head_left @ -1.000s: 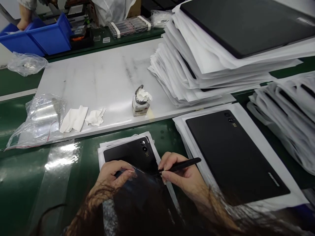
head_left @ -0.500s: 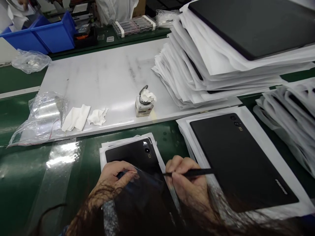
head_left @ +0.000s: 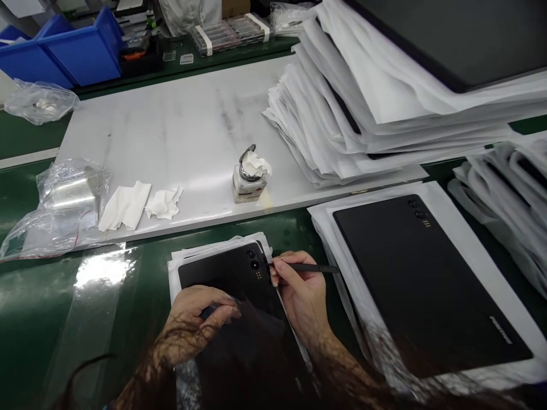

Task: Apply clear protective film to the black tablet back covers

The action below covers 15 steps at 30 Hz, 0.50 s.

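Note:
A black tablet back cover (head_left: 226,273) lies on white sheets on the green table in front of me, its camera lenses at the top right corner. My left hand (head_left: 199,319) pinches the edge of a clear film over the cover's lower part. My right hand (head_left: 299,296) holds a thin black stylus (head_left: 307,267), whose tip points at the cover's right edge beside the lenses. Strands of dark hair hide the lower part of both forearms.
A second black cover (head_left: 423,279) lies on white sheets to the right. A tall stack of wrapped covers (head_left: 384,108) stands behind it. On the white board (head_left: 179,131) sit a small bottle (head_left: 248,182), wipes (head_left: 128,205) and plastic bags (head_left: 64,199). Blue bins (head_left: 64,51) stand at back left.
My right hand has moved up along the cover's right edge, bringing the stylus tip next to the camera lenses. The left hand has stayed on the film. The view has shifted slightly.

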{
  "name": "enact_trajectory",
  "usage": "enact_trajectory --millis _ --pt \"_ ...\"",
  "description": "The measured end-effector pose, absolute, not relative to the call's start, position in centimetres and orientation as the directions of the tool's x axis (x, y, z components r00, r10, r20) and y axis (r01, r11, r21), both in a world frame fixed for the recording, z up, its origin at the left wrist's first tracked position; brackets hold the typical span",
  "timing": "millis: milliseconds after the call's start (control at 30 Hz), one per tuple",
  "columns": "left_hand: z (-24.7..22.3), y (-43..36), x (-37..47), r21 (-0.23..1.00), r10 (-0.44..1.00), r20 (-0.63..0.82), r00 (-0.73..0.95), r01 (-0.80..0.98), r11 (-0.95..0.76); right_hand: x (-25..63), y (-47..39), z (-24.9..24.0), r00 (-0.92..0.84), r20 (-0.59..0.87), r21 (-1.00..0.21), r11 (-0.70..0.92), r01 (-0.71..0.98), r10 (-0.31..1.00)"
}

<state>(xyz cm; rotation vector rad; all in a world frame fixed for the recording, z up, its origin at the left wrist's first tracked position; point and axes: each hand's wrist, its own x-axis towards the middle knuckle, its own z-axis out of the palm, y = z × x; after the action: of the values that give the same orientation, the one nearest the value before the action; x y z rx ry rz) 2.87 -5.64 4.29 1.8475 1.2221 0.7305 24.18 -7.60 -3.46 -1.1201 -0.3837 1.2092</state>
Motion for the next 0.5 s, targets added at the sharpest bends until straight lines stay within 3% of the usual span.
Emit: enact_trajectory --millis 500 --pt "3.96 -5.70 2.83 0.856 0.933 0.035 0.357 0.472 -0.213 24.03 -7.66 -3.53 0.405 -0.255 -0.873 -0.029 -0.487 0.878"
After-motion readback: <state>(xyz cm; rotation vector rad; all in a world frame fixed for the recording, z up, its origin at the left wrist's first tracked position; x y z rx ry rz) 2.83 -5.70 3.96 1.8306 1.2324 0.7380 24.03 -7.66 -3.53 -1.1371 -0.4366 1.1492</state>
